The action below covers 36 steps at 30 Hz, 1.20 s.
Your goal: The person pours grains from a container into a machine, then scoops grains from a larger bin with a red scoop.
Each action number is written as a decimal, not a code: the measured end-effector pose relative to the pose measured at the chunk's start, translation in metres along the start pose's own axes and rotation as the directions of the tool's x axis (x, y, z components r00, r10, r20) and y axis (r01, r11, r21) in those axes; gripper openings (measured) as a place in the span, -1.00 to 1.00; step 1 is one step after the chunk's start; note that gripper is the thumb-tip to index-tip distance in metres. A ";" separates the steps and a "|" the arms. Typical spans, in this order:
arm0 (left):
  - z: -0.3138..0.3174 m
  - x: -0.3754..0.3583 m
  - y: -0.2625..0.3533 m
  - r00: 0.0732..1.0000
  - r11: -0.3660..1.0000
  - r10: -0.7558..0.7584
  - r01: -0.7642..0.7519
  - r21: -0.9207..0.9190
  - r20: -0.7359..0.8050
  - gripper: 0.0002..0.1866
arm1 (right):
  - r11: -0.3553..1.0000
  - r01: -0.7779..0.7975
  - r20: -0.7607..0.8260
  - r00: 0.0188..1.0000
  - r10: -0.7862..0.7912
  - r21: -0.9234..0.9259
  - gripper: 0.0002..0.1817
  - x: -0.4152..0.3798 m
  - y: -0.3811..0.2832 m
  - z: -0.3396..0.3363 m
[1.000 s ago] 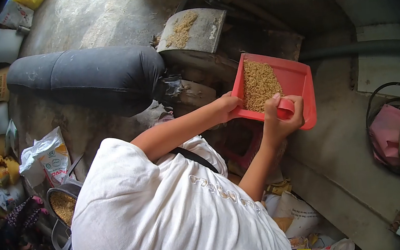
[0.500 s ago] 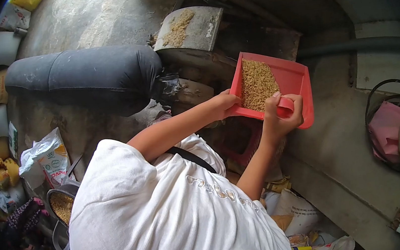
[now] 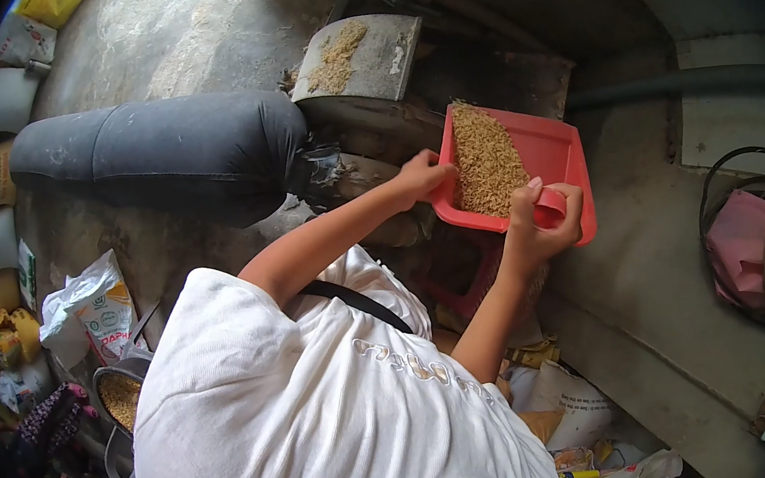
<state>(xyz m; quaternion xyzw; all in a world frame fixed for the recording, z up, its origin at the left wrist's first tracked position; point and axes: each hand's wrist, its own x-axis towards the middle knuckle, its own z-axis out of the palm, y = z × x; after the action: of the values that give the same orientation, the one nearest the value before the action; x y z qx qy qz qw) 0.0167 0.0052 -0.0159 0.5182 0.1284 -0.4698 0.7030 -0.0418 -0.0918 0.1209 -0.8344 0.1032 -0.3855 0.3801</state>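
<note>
A red dustpan-shaped scoop (image 3: 555,146) holds a heap of small tan grains (image 3: 488,164), gathered along its left side and reaching the upper left corner. My left hand (image 3: 423,179) is closed on the scoop's left edge, with some fingers hidden. My right hand (image 3: 547,219) is wrapped round the red handle at the near right side, the thumb on top. Beyond the scoop, up and to the left, more grains (image 3: 338,57) lie on a curved grey concrete surface (image 3: 394,56).
A long dark grey cushion-like roll (image 3: 161,142) lies at the left. Printed sacks (image 3: 105,316) and a container of grain (image 3: 121,397) stand at lower left. A green pipe (image 3: 679,85) runs along the right; below it is a black-rimmed basket (image 3: 747,328) holding cloths.
The scoop has shifted slightly left and tilted, and the grains have slid towards its upper left corner. My left hand has moved a little up and left along the edge.
</note>
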 end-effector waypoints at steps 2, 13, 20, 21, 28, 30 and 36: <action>-0.007 0.012 0.005 0.937 0.960 0.198 -0.127 0.250 -0.287 -0.46 | 1.000 -0.002 -0.011 1.000 0.002 -0.004 -0.82 0.000 0.000 0.000; -0.015 0.040 0.029 0.943 0.937 0.244 -0.169 0.305 -0.229 -0.51 | 1.000 0.004 -0.016 1.000 -0.004 -0.016 -0.82 0.002 -0.003 0.000; -0.008 0.029 0.018 1.000 0.998 0.021 -0.021 0.067 -0.001 -0.59 | 1.000 0.008 -0.032 0.999 -0.008 0.001 -0.83 0.004 -0.009 -0.001; -0.009 0.032 0.015 0.999 0.999 0.040 -0.040 0.029 -0.010 -0.60 | 0.999 0.039 -0.023 0.999 -0.039 0.004 -0.83 0.004 -0.010 -0.001; -0.006 0.041 0.003 0.989 0.992 0.119 -0.123 -0.042 -0.082 -0.71 | 0.996 0.090 0.042 0.995 -0.091 0.014 -0.67 0.000 -0.011 -0.013; -0.005 0.039 0.002 0.986 0.987 0.122 -0.132 -0.090 -0.110 -0.74 | 0.966 0.260 0.043 0.965 -0.260 0.005 -0.43 -0.004 -0.008 -0.013; -0.001 0.025 0.016 0.991 0.991 0.101 -0.108 -0.079 -0.092 -0.76 | 0.996 0.083 -0.124 0.988 -0.088 -0.041 -0.52 -0.009 0.002 -0.001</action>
<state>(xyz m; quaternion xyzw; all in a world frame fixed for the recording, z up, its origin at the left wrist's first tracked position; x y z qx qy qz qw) 0.0432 -0.0074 -0.0233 0.5146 0.1515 -0.4034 0.7413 -0.0479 -0.0896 0.1145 -0.8188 0.0977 -0.4512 0.3412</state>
